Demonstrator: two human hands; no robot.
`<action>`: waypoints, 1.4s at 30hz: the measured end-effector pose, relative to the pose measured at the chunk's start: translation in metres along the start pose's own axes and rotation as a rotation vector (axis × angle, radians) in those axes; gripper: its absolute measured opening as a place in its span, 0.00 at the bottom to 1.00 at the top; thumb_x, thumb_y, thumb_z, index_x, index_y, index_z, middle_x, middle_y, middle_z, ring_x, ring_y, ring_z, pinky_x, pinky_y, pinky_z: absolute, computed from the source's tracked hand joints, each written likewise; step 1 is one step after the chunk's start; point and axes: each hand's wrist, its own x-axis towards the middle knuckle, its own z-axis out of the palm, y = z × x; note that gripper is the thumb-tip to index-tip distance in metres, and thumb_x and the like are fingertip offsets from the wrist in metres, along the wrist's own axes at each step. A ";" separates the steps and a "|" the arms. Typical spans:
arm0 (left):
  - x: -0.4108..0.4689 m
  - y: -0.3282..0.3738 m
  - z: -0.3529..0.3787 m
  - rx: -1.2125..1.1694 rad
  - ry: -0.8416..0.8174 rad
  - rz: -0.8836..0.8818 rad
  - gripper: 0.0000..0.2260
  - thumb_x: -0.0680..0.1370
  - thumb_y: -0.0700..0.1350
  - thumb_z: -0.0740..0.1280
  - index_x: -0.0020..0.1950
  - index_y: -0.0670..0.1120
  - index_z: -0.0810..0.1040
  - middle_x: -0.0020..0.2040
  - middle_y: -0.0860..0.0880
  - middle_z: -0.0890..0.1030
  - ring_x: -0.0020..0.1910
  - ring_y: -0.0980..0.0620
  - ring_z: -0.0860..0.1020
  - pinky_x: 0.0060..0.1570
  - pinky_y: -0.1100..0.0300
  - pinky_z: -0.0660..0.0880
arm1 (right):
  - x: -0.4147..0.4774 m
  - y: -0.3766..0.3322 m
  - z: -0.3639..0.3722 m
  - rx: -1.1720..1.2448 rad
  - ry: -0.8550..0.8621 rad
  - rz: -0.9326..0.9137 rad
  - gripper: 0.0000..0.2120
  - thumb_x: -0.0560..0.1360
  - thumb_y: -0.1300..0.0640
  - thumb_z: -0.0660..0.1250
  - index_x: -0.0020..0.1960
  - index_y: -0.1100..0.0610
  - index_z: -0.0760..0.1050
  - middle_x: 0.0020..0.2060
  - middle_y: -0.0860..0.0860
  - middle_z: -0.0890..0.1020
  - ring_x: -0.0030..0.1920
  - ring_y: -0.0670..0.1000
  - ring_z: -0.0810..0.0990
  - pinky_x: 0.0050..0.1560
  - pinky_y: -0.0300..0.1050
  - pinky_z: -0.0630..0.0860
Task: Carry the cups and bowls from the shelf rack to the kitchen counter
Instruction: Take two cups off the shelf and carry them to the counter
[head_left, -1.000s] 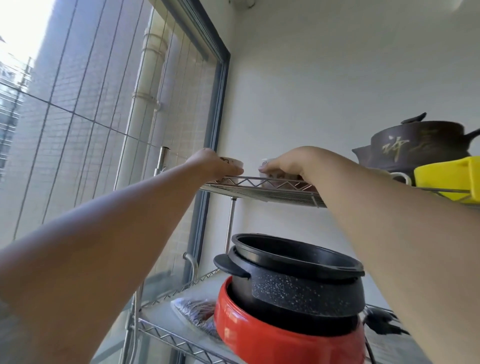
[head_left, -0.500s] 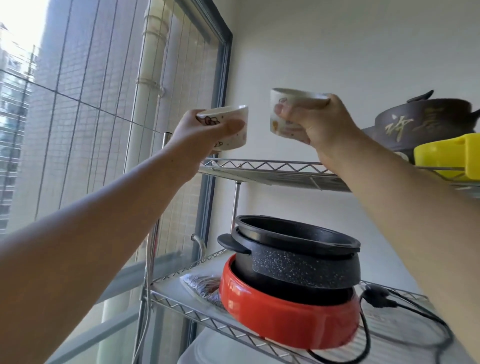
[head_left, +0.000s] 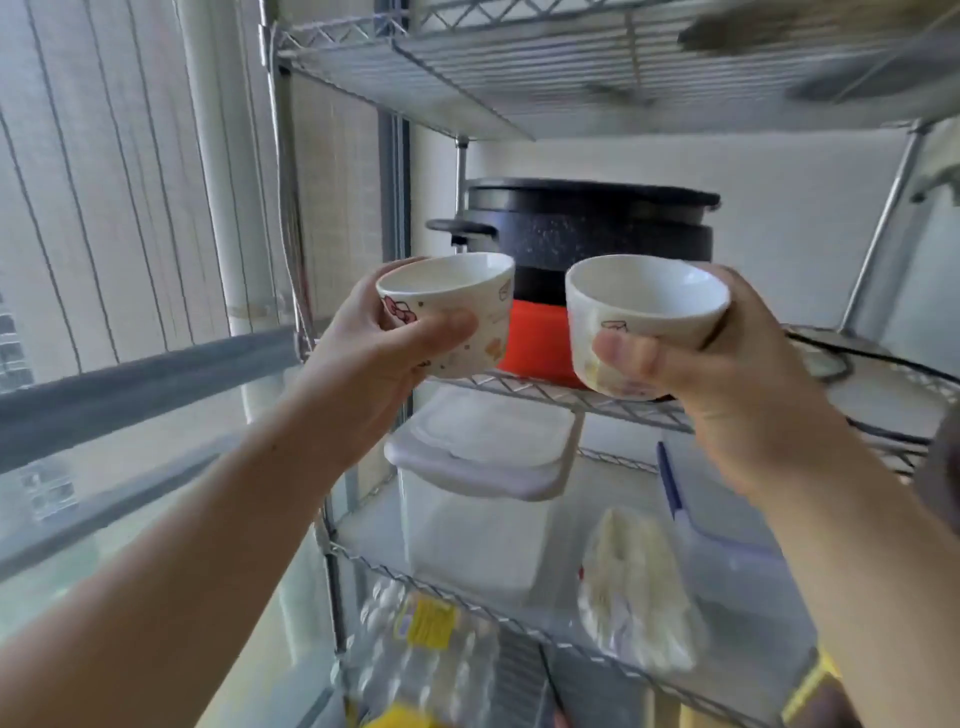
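Left thumb (head_left: 441, 332) pressed flat across the near wall of the left cup (head_left: 452, 306), the other fingers wrapped round the far side and mostly hidden behind it. The left hand (head_left: 374, 358) had that cup firmly clasped, held in the air in front of the wire shelf rack (head_left: 545, 389), clear of every shelf. Over on the other side, the right thumb (head_left: 628, 353) lay along the near wall of the right cup (head_left: 644, 322), with the remaining fingers curled round the back and only their tips showing at the far edge. The right hand (head_left: 727, 395) gripped it tight, level with its neighbour, the two cups near each other but apart.

Both cups stood close to upright, mouths up and tipped a little toward the camera, so the white insides showed. The left one carried a red bow print, partly covered by the thumb; the print on the right one was too blurred to read.

Behind them sat a black pot (head_left: 587, 228) on a red base (head_left: 535, 338), the base largely masked by the cups. Below, a lidded clear container (head_left: 483, 452). The lowest shelf was smeared by motion blur, its bagged items hard to identify, and the top shelf's contents were cut off at the frame edge.
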 end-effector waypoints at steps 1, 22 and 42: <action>-0.012 -0.013 0.002 -0.018 -0.005 -0.037 0.39 0.58 0.48 0.83 0.65 0.42 0.72 0.54 0.43 0.83 0.57 0.44 0.81 0.53 0.50 0.79 | -0.019 0.011 -0.002 0.000 0.009 0.037 0.36 0.58 0.58 0.79 0.63 0.61 0.72 0.51 0.56 0.82 0.48 0.51 0.83 0.39 0.45 0.80; -0.255 -0.200 0.147 0.063 -0.664 -0.505 0.36 0.60 0.50 0.80 0.65 0.53 0.72 0.58 0.52 0.82 0.57 0.57 0.80 0.50 0.69 0.75 | -0.430 0.045 -0.059 -0.347 0.661 0.589 0.36 0.54 0.52 0.81 0.57 0.36 0.70 0.55 0.39 0.79 0.58 0.42 0.78 0.55 0.43 0.79; -0.471 -0.227 0.482 0.010 -1.536 -0.579 0.36 0.59 0.50 0.83 0.60 0.69 0.70 0.56 0.67 0.77 0.56 0.64 0.77 0.45 0.73 0.76 | -0.756 -0.091 -0.123 -0.705 1.556 0.907 0.41 0.53 0.37 0.77 0.60 0.28 0.62 0.53 0.24 0.71 0.57 0.29 0.71 0.40 0.18 0.70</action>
